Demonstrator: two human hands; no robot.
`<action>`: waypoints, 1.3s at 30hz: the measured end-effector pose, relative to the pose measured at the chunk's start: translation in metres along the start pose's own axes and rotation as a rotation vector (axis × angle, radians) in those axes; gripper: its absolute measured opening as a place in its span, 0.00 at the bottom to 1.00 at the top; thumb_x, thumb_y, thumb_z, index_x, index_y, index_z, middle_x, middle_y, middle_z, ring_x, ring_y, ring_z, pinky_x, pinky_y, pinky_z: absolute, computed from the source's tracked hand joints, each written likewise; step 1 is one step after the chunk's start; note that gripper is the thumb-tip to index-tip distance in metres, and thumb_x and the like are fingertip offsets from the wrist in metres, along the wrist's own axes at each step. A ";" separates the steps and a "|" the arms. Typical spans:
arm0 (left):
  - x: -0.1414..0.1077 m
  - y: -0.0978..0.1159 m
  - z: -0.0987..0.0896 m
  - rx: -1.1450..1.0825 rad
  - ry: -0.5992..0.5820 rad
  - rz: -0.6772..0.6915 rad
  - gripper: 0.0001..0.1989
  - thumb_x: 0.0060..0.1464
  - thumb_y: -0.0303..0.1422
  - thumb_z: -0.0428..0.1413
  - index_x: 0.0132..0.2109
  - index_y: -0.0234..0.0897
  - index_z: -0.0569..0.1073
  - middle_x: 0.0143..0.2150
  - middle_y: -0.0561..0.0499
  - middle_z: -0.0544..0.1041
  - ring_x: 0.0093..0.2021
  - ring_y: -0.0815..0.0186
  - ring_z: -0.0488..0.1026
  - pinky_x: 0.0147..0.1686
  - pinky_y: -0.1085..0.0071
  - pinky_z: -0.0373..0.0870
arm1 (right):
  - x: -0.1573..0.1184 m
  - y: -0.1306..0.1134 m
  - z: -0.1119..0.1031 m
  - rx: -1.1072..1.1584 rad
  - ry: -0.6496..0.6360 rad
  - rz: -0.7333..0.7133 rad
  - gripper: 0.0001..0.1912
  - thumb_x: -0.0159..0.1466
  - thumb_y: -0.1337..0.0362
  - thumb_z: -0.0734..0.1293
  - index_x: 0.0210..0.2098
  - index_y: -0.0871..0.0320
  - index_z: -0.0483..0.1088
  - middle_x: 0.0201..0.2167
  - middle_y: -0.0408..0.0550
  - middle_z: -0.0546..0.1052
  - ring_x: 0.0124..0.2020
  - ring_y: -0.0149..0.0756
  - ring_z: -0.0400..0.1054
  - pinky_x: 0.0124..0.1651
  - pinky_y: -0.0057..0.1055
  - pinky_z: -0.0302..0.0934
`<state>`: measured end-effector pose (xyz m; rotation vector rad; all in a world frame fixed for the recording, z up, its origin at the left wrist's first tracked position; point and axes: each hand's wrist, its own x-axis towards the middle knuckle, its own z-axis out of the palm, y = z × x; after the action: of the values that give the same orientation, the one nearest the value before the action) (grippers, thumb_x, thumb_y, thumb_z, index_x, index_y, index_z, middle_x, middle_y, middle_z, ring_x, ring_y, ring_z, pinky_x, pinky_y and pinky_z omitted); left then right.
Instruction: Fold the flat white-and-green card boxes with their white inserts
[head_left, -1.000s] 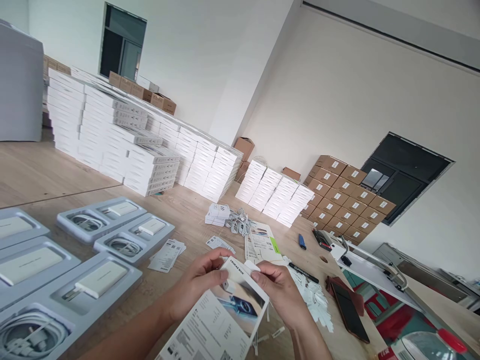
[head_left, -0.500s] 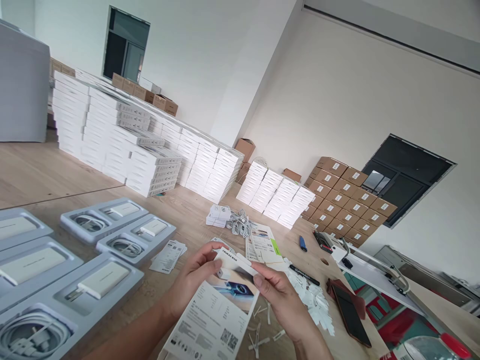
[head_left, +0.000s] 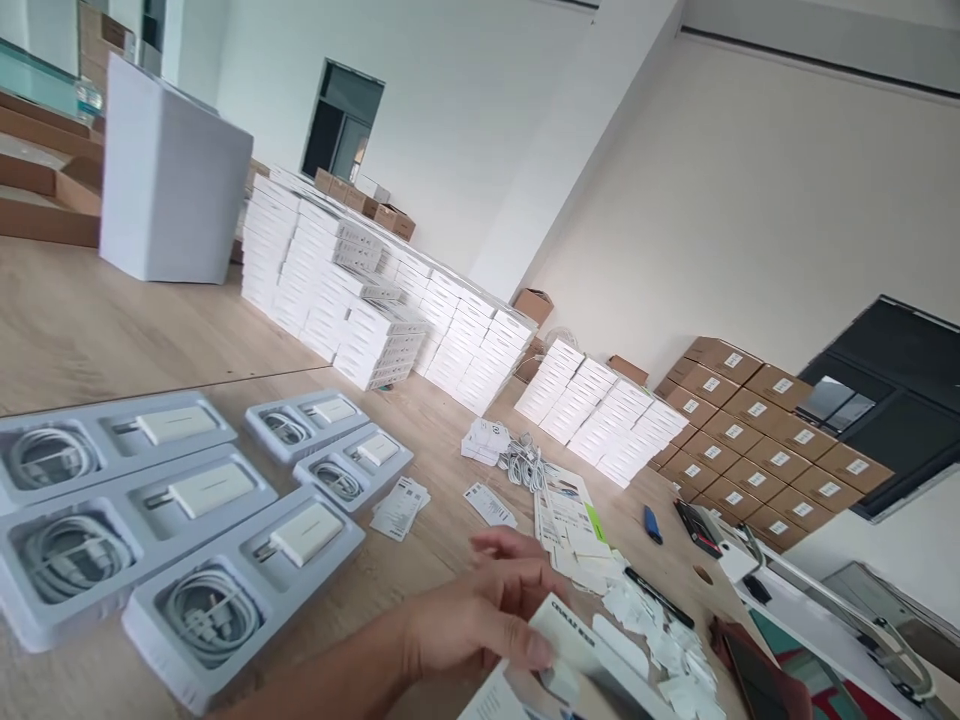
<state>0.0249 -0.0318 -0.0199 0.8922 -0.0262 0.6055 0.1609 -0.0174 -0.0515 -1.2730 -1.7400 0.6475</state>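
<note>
My left hand (head_left: 480,615) is closed on the upper corner of a printed white box (head_left: 592,660), its thumb pressed on the front. The box is tilted, with a flap standing up at its top end, and its lower part runs out of the frame. My right hand is out of view. To the left lie several pale plastic trays (head_left: 330,560), each with a white charger (head_left: 307,532) and a coiled white cable (head_left: 214,615). Small printed cards (head_left: 401,507) lie beyond my left hand.
Stacks of white boxes (head_left: 472,350) line the table's back. Around the middle are bundled cables (head_left: 523,462), printed sheets (head_left: 564,505), a blue cutter (head_left: 652,525), a black pen (head_left: 660,597) and white paper pieces (head_left: 667,645). A phone (head_left: 757,670) lies at right; brown cartons (head_left: 750,430) stand behind.
The view has swung left, showing more trays. The printed box has shifted down and right in the frame. My right hand, which was on the box's right edge, has left the view.
</note>
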 end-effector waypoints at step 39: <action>0.001 -0.015 -0.014 -0.085 0.056 -0.195 0.23 0.29 0.21 0.62 0.40 0.28 0.81 0.33 0.47 0.82 0.28 0.69 0.76 0.31 0.76 0.74 | 0.052 0.017 0.075 -0.140 -0.007 -0.107 0.10 0.61 0.60 0.63 0.26 0.50 0.73 0.27 0.49 0.79 0.30 0.45 0.71 0.35 0.37 0.61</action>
<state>0.0301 -0.0276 -0.0396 0.7849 0.0844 0.4436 0.0988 0.0427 -0.0852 -1.2627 -1.8724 0.4759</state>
